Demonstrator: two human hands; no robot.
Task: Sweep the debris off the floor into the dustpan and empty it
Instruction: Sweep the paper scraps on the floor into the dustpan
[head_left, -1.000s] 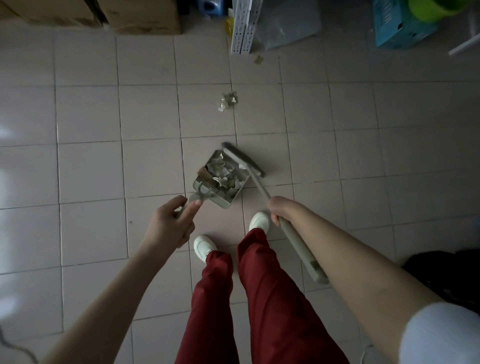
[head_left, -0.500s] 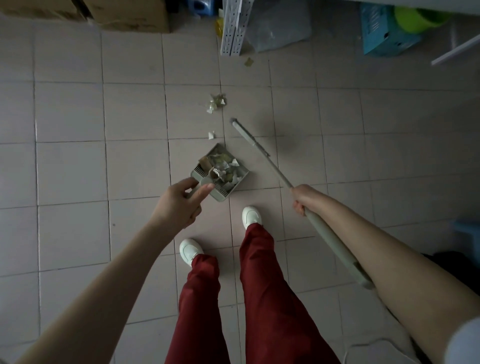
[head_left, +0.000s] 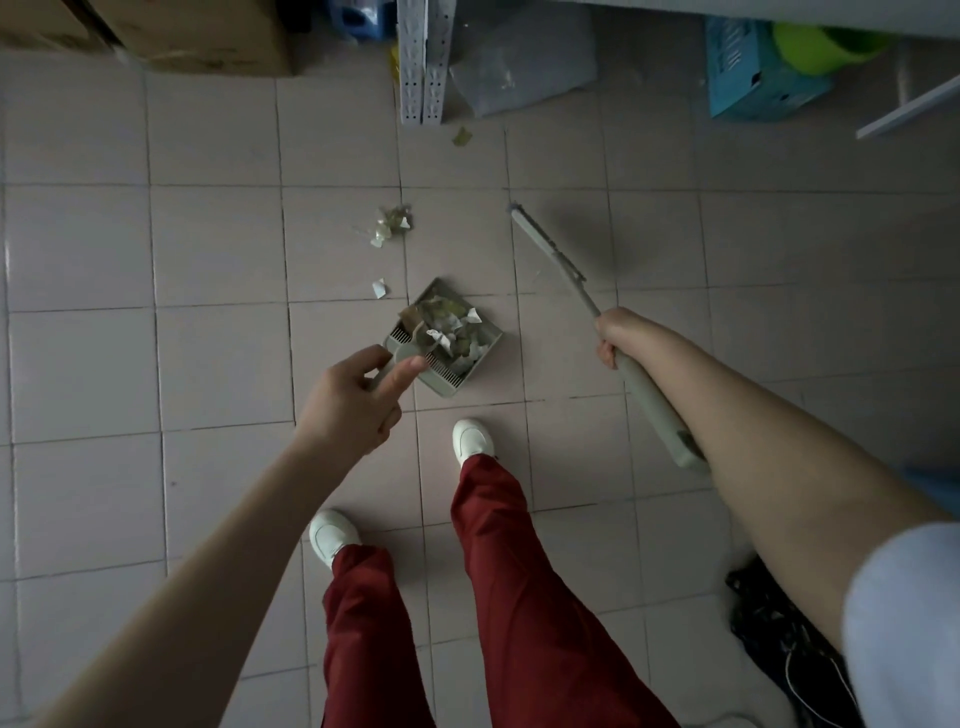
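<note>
Loaded at centre frame: dustpan (head_left: 447, 383) heaped with debris (head_left: 447, 325) of paper and leaf, low over the tiled floor (head_left: 208, 249), held by its handle in the left hand (head_left: 353, 400), fingers (head_left: 402, 370) wrapped round it. Swung clear of the pan's mouth within the last second and now raised right of centre: broom (head_left: 550, 249), gripped mid-handle in the closed right hand (head_left: 615, 332). Left unswept above the pan: a small pile (head_left: 389, 223) of scraps, one loose scrap (head_left: 379, 288) near the pan's upper-left edge, a leaf piece (head_left: 461, 136) by the shelf post (head_left: 421, 62) at top centre. Likely calls for another pass before emptying. Cannot tell whether the pan touches the floor.
</note>
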